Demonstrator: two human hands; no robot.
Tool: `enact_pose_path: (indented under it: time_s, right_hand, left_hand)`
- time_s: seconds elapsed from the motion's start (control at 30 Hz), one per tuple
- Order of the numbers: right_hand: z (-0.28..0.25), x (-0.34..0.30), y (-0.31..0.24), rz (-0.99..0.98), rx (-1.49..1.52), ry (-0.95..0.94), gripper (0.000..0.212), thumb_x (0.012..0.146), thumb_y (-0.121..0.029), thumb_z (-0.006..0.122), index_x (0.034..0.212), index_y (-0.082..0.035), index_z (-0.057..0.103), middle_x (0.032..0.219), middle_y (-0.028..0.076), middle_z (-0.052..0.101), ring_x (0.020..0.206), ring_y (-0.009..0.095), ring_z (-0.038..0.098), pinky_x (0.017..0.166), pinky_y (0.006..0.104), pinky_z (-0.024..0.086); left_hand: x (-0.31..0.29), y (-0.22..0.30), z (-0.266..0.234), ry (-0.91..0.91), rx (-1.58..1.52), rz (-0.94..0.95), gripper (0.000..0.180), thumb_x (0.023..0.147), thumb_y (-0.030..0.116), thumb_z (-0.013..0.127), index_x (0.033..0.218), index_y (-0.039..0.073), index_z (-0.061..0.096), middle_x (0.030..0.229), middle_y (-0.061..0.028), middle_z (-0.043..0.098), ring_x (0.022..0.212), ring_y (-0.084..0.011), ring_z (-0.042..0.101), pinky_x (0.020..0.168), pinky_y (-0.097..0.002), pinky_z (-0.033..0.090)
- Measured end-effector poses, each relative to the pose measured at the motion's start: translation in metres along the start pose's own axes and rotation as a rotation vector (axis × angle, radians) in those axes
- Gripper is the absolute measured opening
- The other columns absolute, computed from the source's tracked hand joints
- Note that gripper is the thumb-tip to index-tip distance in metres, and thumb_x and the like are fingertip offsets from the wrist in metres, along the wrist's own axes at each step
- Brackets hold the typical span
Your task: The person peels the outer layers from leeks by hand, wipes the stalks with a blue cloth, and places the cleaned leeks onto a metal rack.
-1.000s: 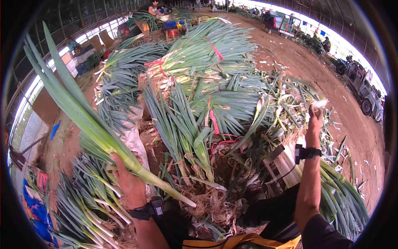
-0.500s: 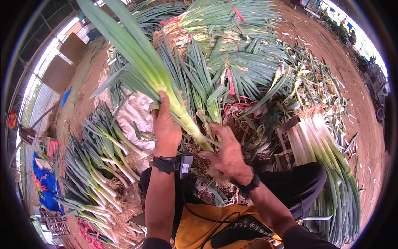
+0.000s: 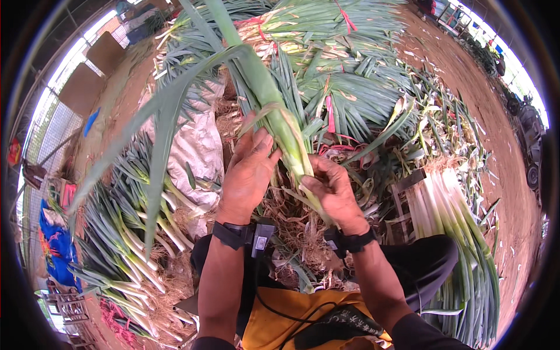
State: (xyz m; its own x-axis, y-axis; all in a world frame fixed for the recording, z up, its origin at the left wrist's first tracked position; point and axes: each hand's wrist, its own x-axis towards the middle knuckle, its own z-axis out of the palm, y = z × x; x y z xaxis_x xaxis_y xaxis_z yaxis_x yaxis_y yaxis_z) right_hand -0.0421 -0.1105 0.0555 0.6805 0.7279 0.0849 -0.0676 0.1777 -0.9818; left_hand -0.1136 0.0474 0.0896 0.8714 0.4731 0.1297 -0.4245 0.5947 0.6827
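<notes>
A large green onion (image 3: 265, 87) slants across the middle, its leaves reaching up past the top edge. One long leaf (image 3: 157, 116) is bent over and hangs down to the left. My left hand (image 3: 249, 172) is around the left side of the stalk, just below the leaf fork, with the fingers against it. Lower on the stalk, my right hand (image 3: 335, 192) pinches it, or its outer layer, between thumb and fingers. The root end is partly hidden by the right hand. Loose peelings and roots (image 3: 297, 233) lie below.
Untrimmed green onions (image 3: 125, 233) lie at the left beside a pale sack (image 3: 195, 151). Tied bundles (image 3: 350, 87) are heaped at the far side. Cleaned white-stalked onions (image 3: 449, 204) rest on a rack at the right, near a leaf scrap pile (image 3: 431, 111).
My right hand has closed on the lower stalk. The left hand has shifted slightly right and its grip has turned. The onion has moved nearer, and one leaf now droops left.
</notes>
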Motion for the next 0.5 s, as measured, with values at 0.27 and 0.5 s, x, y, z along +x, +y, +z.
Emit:
enact_pose_path:
  time_s: [0.27, 0.5]
  right_hand:
    - [0.001, -0.014, -0.008, -0.057, -0.016, -0.028, 0.041, 0.083, 0.004, 0.068, 0.122, -0.001, 0.056, 0.105, 0.001, 0.061, 0.096, 0.010, 0.054, 0.087, 0.0265, 0.045]
    - [0.010, -0.001, 0.005, -0.116, -0.228, 0.131, 0.035, 0.071, -0.007, 0.080, 0.096, -0.003, 0.057, 0.080, 0.003, 0.056, 0.074, 0.013, 0.050, 0.068, 0.0293, 0.045]
  left_hand:
    - [0.007, -0.028, -0.010, 0.126, 0.128, -0.135, 0.031, 0.095, 0.006, 0.055, 0.126, 0.000, 0.054, 0.118, -0.0097, 0.062, 0.106, -0.0202, 0.062, 0.091, -0.0366, 0.050]
    - [-0.009, -0.033, -0.012, 0.186, -0.052, -0.116, 0.034, 0.095, 0.009, 0.059, 0.127, 0.000, 0.052, 0.121, -0.0100, 0.061, 0.109, -0.0223, 0.060, 0.096, -0.0382, 0.048]
